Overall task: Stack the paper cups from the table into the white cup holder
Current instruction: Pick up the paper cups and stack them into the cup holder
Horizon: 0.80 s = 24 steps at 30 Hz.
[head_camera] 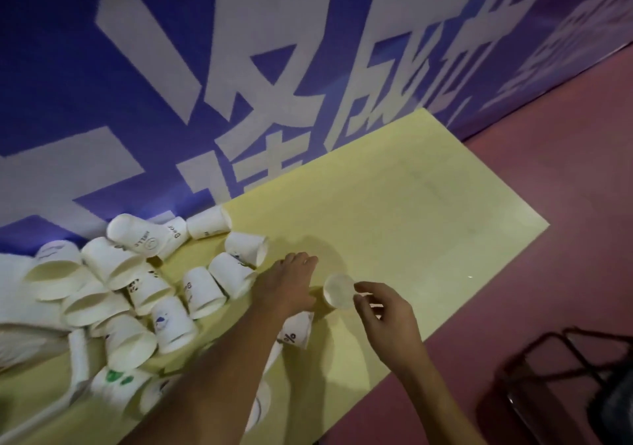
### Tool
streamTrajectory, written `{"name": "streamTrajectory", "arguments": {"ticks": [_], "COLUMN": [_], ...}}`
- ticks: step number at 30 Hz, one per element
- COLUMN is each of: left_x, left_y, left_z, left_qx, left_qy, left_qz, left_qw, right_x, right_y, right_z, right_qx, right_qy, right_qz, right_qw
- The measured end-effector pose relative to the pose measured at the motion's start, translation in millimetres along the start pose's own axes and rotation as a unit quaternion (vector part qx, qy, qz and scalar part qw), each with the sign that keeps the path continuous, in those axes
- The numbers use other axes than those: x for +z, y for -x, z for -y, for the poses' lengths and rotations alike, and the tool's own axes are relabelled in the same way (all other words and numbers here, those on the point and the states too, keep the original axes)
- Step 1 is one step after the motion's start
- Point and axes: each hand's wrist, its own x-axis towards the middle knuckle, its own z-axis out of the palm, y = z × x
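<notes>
Paper cup [338, 290]: base up on yellow table [411, 205], between your hands.
Right hand [385, 314]: curled fingers pinch its side.
Left hand [291, 283]: flat, empty.
Cup heap [137, 290]: beside your left arm [219, 369]; a careless sweep would likely scatter it.
White cup holder: cannot tell where.

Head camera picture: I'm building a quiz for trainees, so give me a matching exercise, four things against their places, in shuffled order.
Things:
1. white paper cup with green marks
2. white paper cup with a percent sign
3. white paper cup showing its base
4. dark metal chair

Places:
A. between the left hand and the right hand
B. on the reddish floor
C. partly under the left forearm
D. lower left of the pile, on the yellow table

Pairs: 1-D, 2-C, 3-A, 4-B
</notes>
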Motion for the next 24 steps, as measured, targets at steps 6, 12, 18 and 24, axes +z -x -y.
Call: {"name": "streamTrajectory", "arguments": {"ticks": [6,12,18,24], "left_x": [11,-35,-32,-23], "left_y": [-22,15,74,121], "left_z": [3,6,17,41], "left_qx": [-0.046,-0.118,-0.16,-0.17], "left_qy": [-0.067,0.209,0.354,0.396], "left_qz": [0.036,-0.108,-0.223,-0.277], "left_qw": [0.996,0.965,0.894,0.859], "right_x": [-20,-8,17,17], "right_y": [-23,-43,-54,-46], "right_z": [-37,-48,-55,-51], "right_qx": [0.017,-0.008,-0.04,-0.042], "right_qy": [0.0,0.075,0.12,0.127], "right_qz": [0.03,0.138,0.174,0.099], "right_qw": [0.999,0.988,0.977,0.986]}}
